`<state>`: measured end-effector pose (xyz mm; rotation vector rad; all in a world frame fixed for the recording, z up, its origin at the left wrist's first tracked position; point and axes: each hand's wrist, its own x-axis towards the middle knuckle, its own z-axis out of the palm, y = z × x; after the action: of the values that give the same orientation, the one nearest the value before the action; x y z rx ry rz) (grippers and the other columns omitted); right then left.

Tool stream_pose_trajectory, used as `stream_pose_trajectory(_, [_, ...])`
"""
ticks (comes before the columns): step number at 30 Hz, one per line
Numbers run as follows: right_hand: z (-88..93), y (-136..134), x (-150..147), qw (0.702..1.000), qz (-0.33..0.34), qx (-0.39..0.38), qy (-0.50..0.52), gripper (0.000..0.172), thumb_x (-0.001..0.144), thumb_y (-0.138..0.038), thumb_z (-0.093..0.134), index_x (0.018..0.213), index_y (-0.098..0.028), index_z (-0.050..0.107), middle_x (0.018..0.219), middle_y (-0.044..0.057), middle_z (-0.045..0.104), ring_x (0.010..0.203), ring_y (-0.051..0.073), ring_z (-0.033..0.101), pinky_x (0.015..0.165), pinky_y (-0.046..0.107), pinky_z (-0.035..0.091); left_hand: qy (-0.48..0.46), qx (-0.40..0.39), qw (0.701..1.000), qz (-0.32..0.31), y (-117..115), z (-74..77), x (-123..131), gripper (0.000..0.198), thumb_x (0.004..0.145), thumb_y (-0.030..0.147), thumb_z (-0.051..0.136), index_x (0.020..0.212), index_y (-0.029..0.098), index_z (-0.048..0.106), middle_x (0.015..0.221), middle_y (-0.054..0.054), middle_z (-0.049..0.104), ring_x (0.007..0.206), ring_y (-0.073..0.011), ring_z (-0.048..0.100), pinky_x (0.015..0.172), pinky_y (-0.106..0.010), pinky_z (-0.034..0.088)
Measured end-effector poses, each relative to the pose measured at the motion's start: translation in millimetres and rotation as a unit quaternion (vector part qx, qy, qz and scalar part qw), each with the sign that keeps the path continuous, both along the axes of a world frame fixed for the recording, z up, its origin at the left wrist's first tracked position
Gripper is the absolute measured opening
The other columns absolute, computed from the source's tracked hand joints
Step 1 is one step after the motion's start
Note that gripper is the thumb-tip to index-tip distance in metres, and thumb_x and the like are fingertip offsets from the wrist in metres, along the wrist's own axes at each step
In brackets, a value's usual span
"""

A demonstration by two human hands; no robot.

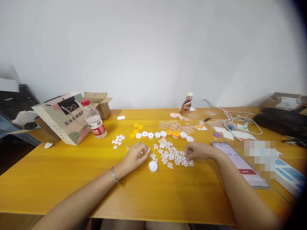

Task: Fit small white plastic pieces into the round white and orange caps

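My left hand (pixel 134 155) rests on the yellow table (pixel 72 179), fingers curled, pinching a small white plastic piece near its tips. A metal bracelet sits on that wrist. My right hand (pixel 196 150) lies at the right edge of a pile of white lattice pieces (pixel 171 154), fingers closed on one of them. A white round cap (pixel 153 166) lies just in front, between the hands. Behind the pile runs a row of white and orange discs (pixel 163 134). A smaller cluster of white bits (pixel 118 140) lies to the left.
A water bottle (pixel 94 119), a paper bag (pixel 64 116) and a cardboard box (pixel 100 102) stand at the back left. Clear rings (pixel 178 125) and a brown drink bottle (pixel 186 104) are behind. A phone (pixel 237 163), cables (pixel 240 123) and papers lie to the right.
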<state>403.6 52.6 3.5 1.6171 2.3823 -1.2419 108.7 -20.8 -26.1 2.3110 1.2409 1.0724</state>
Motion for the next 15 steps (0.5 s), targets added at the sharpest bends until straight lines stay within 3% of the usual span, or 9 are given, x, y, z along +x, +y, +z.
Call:
stream_pose_trajectory(3, [1.9, 2, 0, 0.999, -0.011, -0.002, 0.032, 0.013, 0.054, -0.029, 0.065, 0.058, -0.018, 0.061, 0.056, 0.003, 0.063, 0.054, 0.016, 0.056, 0.050, 0.025, 0.041, -0.041, -0.033, 0.999, 0.002, -1, 1.1, 2, 0.008, 0.081, 0.022, 0.047, 0.075, 0.017, 0.049, 0.088, -0.003, 0.059, 0.079, -0.0120, 0.054, 0.070, -0.026, 0.042])
stream_pose_trajectory(7, [10.4, 4, 1, 0.994, -0.018, 0.053, 0.093, 0.016, 0.059, -0.034, 0.063, 0.059, -0.018, 0.061, 0.053, 0.001, 0.060, 0.052, 0.014, 0.053, 0.051, 0.025, 0.040, -0.100, -0.083, 0.991, 0.007, 0, -0.6, 5, 0.010, 0.079, 0.024, 0.051, 0.074, 0.016, 0.048, 0.088, -0.004, 0.059, 0.076, -0.0117, 0.055, 0.068, -0.026, 0.044])
stream_pose_trajectory(9, [13.9, 3, -3, 0.987, -0.025, 0.070, 0.141, 0.019, 0.061, -0.037, 0.062, 0.061, -0.018, 0.060, 0.053, 0.000, 0.058, 0.052, 0.013, 0.052, 0.052, 0.025, 0.040, -0.149, -0.107, 0.983, -0.001, 1, -2.5, 6, 0.011, 0.077, 0.023, 0.055, 0.083, 0.017, 0.048, 0.088, -0.004, 0.059, 0.077, -0.0116, 0.056, 0.070, -0.027, 0.046])
stream_pose_trajectory(12, [13.2, -1, -18, 0.973, -0.048, 0.067, 0.214, 0.022, 0.061, -0.040, 0.062, 0.064, -0.018, 0.057, 0.057, -0.001, 0.058, 0.052, 0.011, 0.052, 0.053, 0.025, 0.041, -0.215, -0.136, 0.967, -0.019, 3, -4.7, 8, 0.036, 0.074, 0.020, 0.059, 0.107, 0.019, 0.043, 0.091, -0.005, 0.058, 0.077, -0.0116, 0.057, 0.072, -0.027, 0.048])
stream_pose_trajectory(15, [4.1, -10, -42, 0.954, -0.078, 0.032, 0.287, 0.023, 0.064, -0.040, 0.061, 0.064, -0.019, 0.052, 0.056, -0.003, 0.056, 0.047, 0.010, 0.050, 0.051, 0.025, 0.041, -0.208, -0.145, 0.967, -0.020, 3, -6.0, 9, 0.028, 0.075, 0.022, 0.058, 0.102, 0.018, 0.052, 0.095, -0.007, 0.059, 0.082, -0.0133, 0.058, 0.074, -0.028, 0.049])
